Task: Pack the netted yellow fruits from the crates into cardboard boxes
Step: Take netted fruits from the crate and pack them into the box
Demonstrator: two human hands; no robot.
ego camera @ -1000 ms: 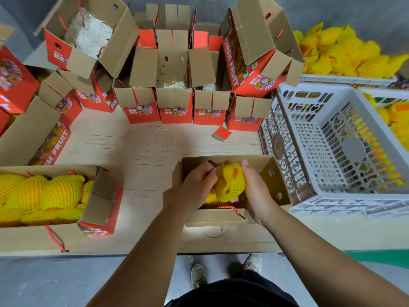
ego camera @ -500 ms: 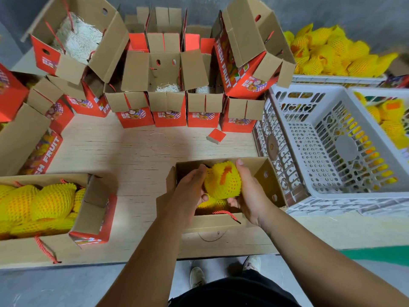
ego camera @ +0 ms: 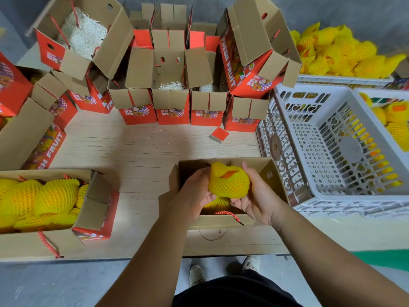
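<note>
A yellow netted fruit [ego camera: 229,181] with an orange patch showing at its top is held over the open cardboard box [ego camera: 273,180] at the table's front. My left hand [ego camera: 194,194] cups its left side and my right hand [ego camera: 256,196] grips its right side and underside. Another netted fruit [ego camera: 215,203] lies deeper in the same box, partly hidden by my hands. A red cord handle [ego camera: 228,214] hangs at the box's near wall.
A white plastic crate [ego camera: 309,149] stands right of the box, with more netted fruits [ego camera: 396,120] in a crate beyond and a pile [ego camera: 338,54] behind. A filled box [ego camera: 44,200] lies at front left. Open red boxes [ego camera: 170,100] line the back.
The fruit has been lifted and turned in both hands above the box, its orange patch now facing up. My right hand has shifted lower under it.
</note>
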